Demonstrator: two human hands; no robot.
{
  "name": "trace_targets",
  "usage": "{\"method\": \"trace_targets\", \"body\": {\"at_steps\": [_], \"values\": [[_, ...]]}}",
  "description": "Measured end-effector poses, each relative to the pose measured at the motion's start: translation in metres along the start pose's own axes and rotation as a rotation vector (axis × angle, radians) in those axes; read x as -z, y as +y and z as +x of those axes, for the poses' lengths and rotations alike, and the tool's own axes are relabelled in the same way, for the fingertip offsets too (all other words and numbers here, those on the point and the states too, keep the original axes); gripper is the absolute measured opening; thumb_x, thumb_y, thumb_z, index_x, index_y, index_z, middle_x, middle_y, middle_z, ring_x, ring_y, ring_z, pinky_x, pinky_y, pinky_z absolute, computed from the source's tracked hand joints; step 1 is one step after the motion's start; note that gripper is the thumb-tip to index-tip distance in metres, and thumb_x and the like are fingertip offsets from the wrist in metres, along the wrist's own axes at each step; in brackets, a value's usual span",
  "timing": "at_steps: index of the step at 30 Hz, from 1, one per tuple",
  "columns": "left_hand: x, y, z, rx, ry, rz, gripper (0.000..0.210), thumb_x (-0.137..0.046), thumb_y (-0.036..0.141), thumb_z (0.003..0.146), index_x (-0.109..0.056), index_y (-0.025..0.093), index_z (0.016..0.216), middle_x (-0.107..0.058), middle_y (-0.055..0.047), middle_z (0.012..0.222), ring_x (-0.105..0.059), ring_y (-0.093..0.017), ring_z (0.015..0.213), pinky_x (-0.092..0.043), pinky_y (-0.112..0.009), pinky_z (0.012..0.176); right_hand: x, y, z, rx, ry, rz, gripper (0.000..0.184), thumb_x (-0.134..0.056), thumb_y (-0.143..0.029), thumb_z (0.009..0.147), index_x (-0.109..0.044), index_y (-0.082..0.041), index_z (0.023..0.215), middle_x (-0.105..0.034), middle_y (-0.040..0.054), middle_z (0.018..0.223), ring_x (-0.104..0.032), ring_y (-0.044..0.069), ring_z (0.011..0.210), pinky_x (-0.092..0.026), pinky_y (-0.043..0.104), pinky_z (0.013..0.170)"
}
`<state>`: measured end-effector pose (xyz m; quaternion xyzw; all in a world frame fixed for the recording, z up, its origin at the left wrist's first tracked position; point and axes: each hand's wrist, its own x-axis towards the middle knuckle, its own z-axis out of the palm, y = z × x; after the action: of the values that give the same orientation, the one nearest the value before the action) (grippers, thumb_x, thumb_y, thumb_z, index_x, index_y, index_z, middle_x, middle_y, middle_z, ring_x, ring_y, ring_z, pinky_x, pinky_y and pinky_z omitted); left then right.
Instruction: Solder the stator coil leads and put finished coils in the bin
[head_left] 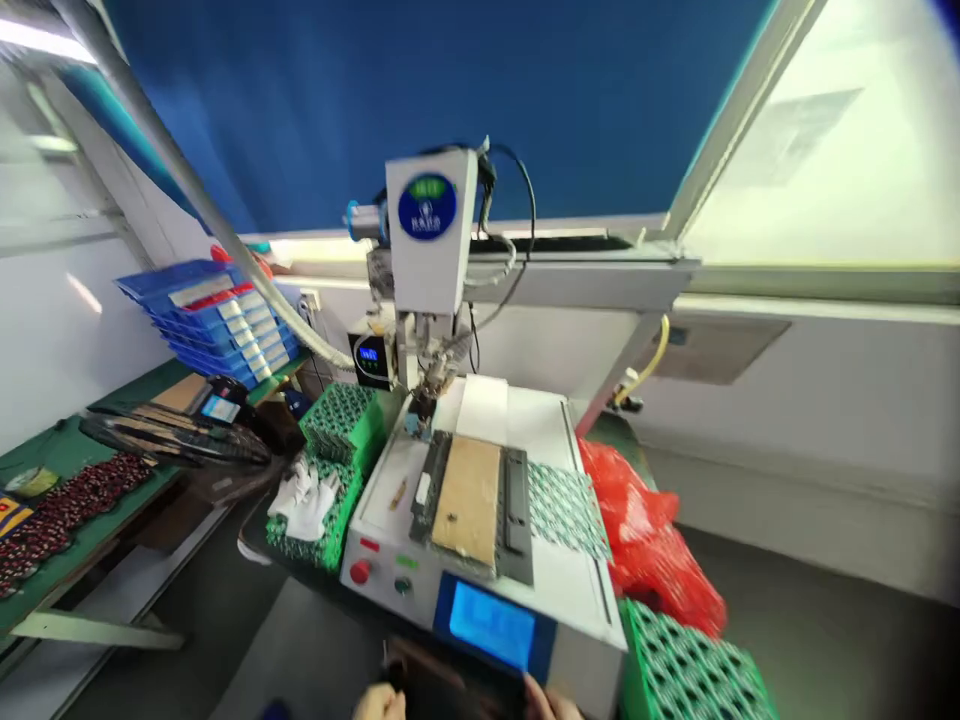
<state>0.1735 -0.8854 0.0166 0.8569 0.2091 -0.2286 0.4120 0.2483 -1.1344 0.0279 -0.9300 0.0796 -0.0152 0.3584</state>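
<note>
At the bottom edge my left hand (380,702) is closed at the left side of a dark, flat, tray-like thing (457,685). My right hand (550,700) grips its right side, fingers partly cut off by the frame. What kind of thing it is cannot be made out. Just beyond it stands a white benchtop machine (426,235) with a lit blue screen (491,622) and a red button (360,572). On its bed lies a dark fixture (516,520) with a tan board (469,495) in it.
Green perforated trays (341,415) are stacked left of the machine, white gloves (306,500) on a lower one. Right are a red plastic bag (645,530) and more green trays (697,665). A side bench (90,510) and blue bins (210,320) stand left; a hose (187,180) hangs overhead.
</note>
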Motion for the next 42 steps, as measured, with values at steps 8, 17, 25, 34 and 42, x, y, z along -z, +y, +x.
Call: {"method": "trace_targets", "body": {"at_steps": [8, 17, 25, 34, 42], "values": [[-0.022, -0.028, -0.005, -0.038, -0.129, 0.04, 0.036, -0.042, 0.041, 0.089, -0.051, 0.015, 0.065, -0.046, 0.005, 0.053, -0.049, -0.012, 0.054, -0.041, -0.029, 0.06, -0.031, 0.07, -0.043, -0.393, -0.288, 0.129, 0.042, -0.041, -0.047, 0.088, -0.06, -0.013, 0.069, -0.058, -0.0033, 0.056, -0.056, 0.009, 0.051, -0.048, 0.026, 0.056], [-0.022, -0.018, -0.001, -0.046, -0.119, 0.018, 0.036, -0.042, 0.041, 0.088, -0.05, 0.015, 0.065, -0.046, 0.005, 0.054, -0.047, -0.012, 0.052, -0.04, -0.028, 0.058, -0.033, 0.062, -0.041, -0.497, -0.24, 0.164, 0.042, -0.043, -0.048, 0.086, -0.058, -0.015, 0.067, -0.056, -0.0038, 0.056, -0.054, 0.009, 0.052, -0.047, 0.027, 0.059], [-0.023, -0.009, 0.001, -0.028, -0.12, 0.023, 0.035, -0.042, 0.041, 0.089, -0.052, 0.014, 0.067, -0.047, 0.005, 0.055, -0.049, -0.012, 0.053, -0.042, -0.028, 0.058, -0.036, 0.057, -0.039, -0.554, -0.247, 0.245, 0.039, -0.043, -0.046, 0.087, -0.058, -0.014, 0.072, -0.056, -0.0039, 0.058, -0.053, 0.008, 0.05, -0.047, 0.025, 0.054], [-0.03, -0.007, -0.01, -0.061, -0.127, 0.053, 0.033, -0.044, 0.038, 0.088, -0.051, 0.014, 0.066, -0.047, 0.005, 0.055, -0.049, -0.011, 0.053, -0.042, -0.028, 0.059, -0.029, 0.061, -0.039, -0.511, -0.287, 0.333, 0.034, -0.045, -0.043, 0.087, -0.058, -0.013, 0.077, -0.058, -0.0031, 0.063, -0.054, 0.009, 0.052, -0.048, 0.026, 0.055], [-0.037, -0.026, -0.027, -0.018, -0.113, 0.017, 0.034, -0.043, 0.04, 0.088, -0.052, 0.014, 0.068, -0.047, 0.005, 0.056, -0.048, -0.011, 0.051, -0.041, -0.027, 0.055, -0.033, 0.051, -0.045, -0.538, -0.413, 0.372, 0.031, -0.045, -0.041, 0.088, -0.058, -0.013, 0.083, -0.06, -0.001, 0.071, -0.056, 0.01, 0.059, -0.049, 0.026, 0.058]]}}
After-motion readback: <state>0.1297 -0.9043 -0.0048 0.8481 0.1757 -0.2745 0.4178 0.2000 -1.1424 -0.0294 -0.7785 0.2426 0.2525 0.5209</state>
